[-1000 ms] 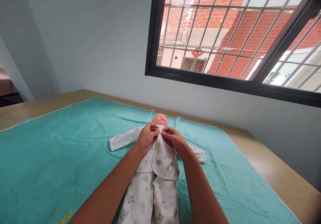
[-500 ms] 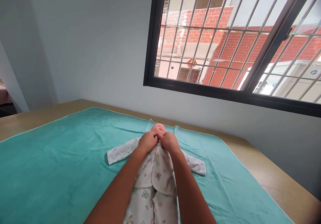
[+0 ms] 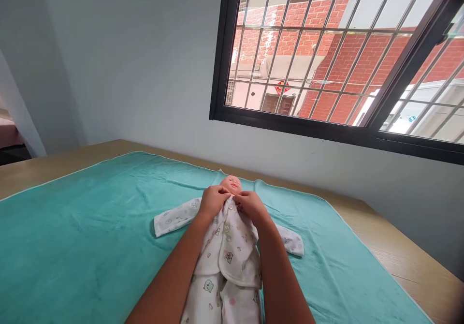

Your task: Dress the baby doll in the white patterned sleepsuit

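Note:
A baby doll (image 3: 232,184) lies on its back on a teal towel (image 3: 90,237), dressed in a white printed romper (image 3: 228,246) with both sleeves spread out sideways. My left hand (image 3: 213,200) and my right hand (image 3: 249,204) meet at the doll's chest just under its chin. Both hands have their fingers pinched on the romper's neckline, one on each front edge. My forearms run up from the bottom of the picture and cover parts of the romper's sides.
The towel covers a wooden table (image 3: 406,256) whose bare edge shows at the right and far left. A grey wall stands behind it, with a barred black-framed window (image 3: 326,72) looking onto a brick building. A doorway opening (image 3: 10,135) shows at far left.
My hands stay pinched at the doll's neckline, closing together from a slight gap. The head camera tilted, so the scene shifted down and then slightly up in the picture.

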The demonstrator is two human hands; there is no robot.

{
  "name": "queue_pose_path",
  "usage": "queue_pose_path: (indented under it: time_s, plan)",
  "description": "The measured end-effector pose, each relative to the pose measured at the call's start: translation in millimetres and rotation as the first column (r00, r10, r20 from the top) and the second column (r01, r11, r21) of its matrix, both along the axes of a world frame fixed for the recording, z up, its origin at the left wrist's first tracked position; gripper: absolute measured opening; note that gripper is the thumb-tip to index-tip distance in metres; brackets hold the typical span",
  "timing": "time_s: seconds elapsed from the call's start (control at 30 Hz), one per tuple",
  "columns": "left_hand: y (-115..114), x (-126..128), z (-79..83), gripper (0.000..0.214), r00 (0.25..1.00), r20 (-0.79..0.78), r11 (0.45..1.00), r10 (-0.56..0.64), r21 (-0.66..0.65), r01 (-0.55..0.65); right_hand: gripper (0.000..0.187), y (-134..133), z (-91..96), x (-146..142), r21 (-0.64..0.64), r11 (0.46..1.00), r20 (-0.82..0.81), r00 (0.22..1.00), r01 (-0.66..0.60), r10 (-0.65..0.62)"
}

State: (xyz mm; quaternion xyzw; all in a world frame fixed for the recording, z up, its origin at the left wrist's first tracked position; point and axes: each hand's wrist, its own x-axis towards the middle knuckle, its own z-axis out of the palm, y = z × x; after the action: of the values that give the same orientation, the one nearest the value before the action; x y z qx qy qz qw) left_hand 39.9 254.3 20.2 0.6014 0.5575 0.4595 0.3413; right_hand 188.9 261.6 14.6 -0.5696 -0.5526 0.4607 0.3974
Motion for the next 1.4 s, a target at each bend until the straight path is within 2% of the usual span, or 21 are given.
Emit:
queue_pose_path:
  time_s: [0.17,0.33,0.63,0.8,0.93,1.2,1.4]
  plan:
    - [-2.9,4.5,1.2,0.018,0.978,0.210,0.997,-0.012,-0.077,0.029,0.024,-1.4,-4.7,0.4,0.027,1.000,-0.220,0.975,-0.008,0.014]
    - [-3.8,8.7,2.0,0.017,0.949,0.313,0.994,-0.032,-0.087,0.062,0.029,-0.7,-8.8,-0.4,0.058,0.998,-0.308,0.951,-0.012,0.029]
    - [3.0,9.2,-4.7,0.017,0.967,0.246,0.997,-0.071,-0.010,0.076,0.028,-5.0,-5.6,2.8,0.055,0.996,-0.286,0.954,-0.074,0.087]
    - [0.8,9.4,-2.5,0.025,0.981,0.176,0.996,-0.086,0.027,0.083,0.029,-10.2,1.3,3.2,0.072,0.989,-0.263,0.954,-0.131,0.145]
    - [-1.3,10.6,-0.8,0.020,0.990,0.130,0.997,-0.063,0.055,0.056,0.027,-11.6,2.8,4.2,0.071,0.983,-0.284,0.942,-0.168,0.181]
    - [0.0,7.8,-2.8,0.014,0.985,0.126,0.992,-0.116,0.053,0.110,0.023,-10.7,-1.0,3.5,0.067,0.991,-0.325,0.936,-0.118,0.133]
    - [-0.5,9.5,-2.0,0.012,0.978,0.197,0.998,-0.061,-0.010,0.064,0.028,-9.2,-2.8,2.9,0.092,0.991,-0.308,0.944,-0.094,0.118]
